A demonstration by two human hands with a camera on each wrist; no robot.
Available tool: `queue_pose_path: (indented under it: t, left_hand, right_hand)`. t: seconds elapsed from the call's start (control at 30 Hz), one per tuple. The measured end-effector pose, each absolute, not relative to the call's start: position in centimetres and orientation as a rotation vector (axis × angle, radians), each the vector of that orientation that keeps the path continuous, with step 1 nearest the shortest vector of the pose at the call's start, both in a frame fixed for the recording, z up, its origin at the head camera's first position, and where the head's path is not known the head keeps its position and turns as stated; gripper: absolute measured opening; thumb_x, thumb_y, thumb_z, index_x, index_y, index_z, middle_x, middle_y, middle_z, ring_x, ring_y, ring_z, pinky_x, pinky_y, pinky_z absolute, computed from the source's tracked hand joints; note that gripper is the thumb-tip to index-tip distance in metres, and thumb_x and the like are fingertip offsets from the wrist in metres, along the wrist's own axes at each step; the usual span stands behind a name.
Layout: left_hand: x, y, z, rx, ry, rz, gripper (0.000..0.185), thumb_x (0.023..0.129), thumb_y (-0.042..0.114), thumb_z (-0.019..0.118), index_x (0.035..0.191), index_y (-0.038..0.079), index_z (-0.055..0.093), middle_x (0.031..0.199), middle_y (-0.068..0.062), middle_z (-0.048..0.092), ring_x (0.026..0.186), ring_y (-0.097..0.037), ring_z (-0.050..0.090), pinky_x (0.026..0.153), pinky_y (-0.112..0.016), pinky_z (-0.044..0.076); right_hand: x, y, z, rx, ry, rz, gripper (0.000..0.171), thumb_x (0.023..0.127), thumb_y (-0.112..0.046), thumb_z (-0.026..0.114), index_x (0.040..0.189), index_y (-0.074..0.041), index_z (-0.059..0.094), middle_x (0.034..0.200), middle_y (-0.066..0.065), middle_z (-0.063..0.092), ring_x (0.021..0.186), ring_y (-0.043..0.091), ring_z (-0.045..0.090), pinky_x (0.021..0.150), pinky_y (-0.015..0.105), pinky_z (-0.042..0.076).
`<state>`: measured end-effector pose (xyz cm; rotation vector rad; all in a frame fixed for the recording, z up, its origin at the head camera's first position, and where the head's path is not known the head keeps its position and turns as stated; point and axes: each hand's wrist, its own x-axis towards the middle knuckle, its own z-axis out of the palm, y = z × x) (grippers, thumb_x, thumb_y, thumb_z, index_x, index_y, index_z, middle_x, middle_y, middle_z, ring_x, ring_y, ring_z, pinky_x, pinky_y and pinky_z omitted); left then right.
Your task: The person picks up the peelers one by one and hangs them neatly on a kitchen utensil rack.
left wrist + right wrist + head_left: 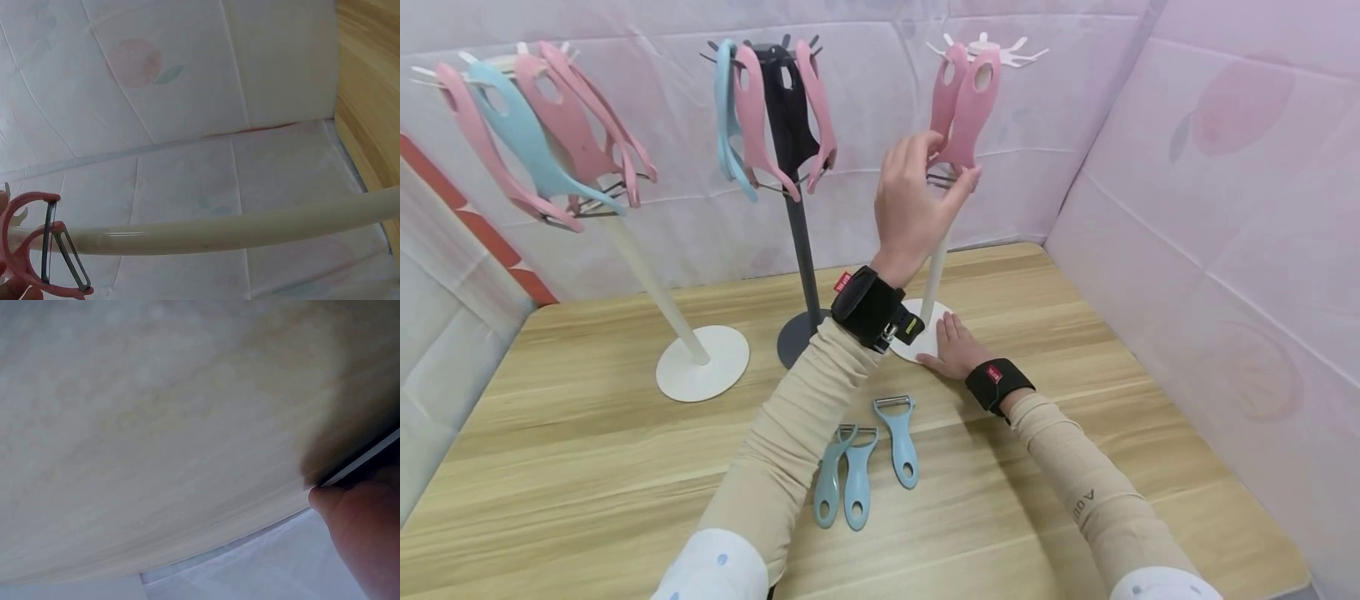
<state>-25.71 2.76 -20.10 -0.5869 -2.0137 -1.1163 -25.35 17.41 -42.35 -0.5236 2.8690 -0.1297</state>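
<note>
Left hand grip pinches pink peeler hanging on rack.

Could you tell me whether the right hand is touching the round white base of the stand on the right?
Touching. In the head view the right hand lies flat with its fingers on the white base.

The left hand covers the blade end of a pink peeler on the white stand, so its grip there cannot be told. The left forearm hides the dark stand's base near the table's far edge. In the right wrist view only a blurred fingertip shows.
</note>
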Motion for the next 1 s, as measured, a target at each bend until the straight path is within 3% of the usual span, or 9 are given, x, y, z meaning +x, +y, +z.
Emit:
queue_pose_path:
  t: [0.3, 1.0]
  left_hand:
    - [-25.6, 1.3, -22.8, -0.623, -1.989, -1.148, 0.048, 0.08, 0.029, 0.069, 0.115, -0.001, 0.055, 0.11, -0.01, 0.059, 0.103, -0.019, 0.051, 0.086, -0.016, 0.037]
    - [-23.2, -4.4, -29.5, -0.862, -2.298, -0.903, 0.034, 0.083, 0.022, 0.067, 0.107, -0.001, 0.06, 0.102, -0.013, 0.061, 0.095, -0.023, 0.057, 0.079, -0.03, 0.047]
  right_hand:
    - [-25.3, 17.2, -42.1, -0.516, 2.856, -0.15, 0.083, 0.095, -0.047, 0.036, 0.134, 0.021, 0.011, 0.141, 0.038, 0.003, 0.133, 0.046, 0.002, 0.109, 0.046, 0.007]
    - [-25.7, 17.8, -42.6, -0.496, 2.848, -0.135, 0.087, 0.094, -0.052, 0.032, 0.135, 0.02, 0.01, 0.142, 0.037, 0.003, 0.133, 0.044, 0.002, 0.109, 0.045, 0.008]
